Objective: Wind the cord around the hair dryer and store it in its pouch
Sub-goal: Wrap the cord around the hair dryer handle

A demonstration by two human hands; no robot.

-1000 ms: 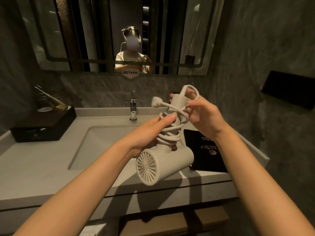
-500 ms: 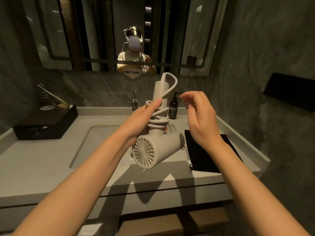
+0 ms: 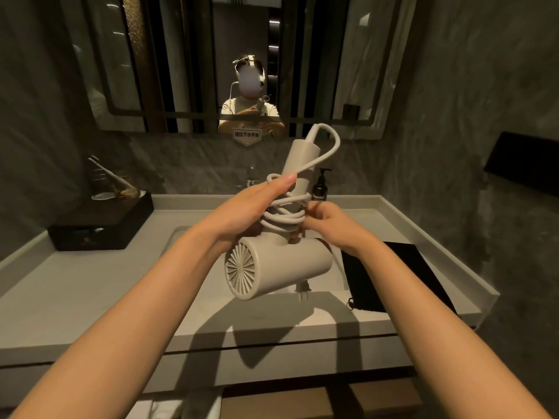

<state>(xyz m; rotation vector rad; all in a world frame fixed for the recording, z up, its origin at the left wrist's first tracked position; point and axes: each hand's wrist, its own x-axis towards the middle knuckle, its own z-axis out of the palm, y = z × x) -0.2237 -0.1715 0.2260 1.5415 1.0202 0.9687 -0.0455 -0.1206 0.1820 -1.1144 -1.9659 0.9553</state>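
Hands: both on the hair dryer (image 3: 278,264), held up over the sink (image 3: 193,237), clear of the counter (image 3: 75,285).
Left hand (image 3: 257,204): wrapped round the handle from the left, fingers laid flat over the coils, pinning them. I read it as the carrying grip.
Right hand (image 3: 329,222): curled in against the right side of the coils, fingertips at the cord (image 3: 284,219). Pinch point is hidden from me, so I can't say whether it has the cord or just presses it.
Dryer pose: handle up, barrel down, intake grille toward me.
Winding: several turns sit on the lower handle, a bit loose and crossing. One loop arcs free above the handle end.
Plug (image 3: 303,290): hangs just under the barrel, not tucked. I'd call the tail end unsecured.
Pouch (image 3: 402,273): black, flat on the counter to the right of the sink, apart from the dryer. Mouth looks closed or collapsed; can't tell which end opens.
Done: winding, mostly, in my judgement.
Left: tuck the plug and slack, free one hand, open the pouch, slide the dryer in.
Risk: coils may spring loose if the left hand lets go early.
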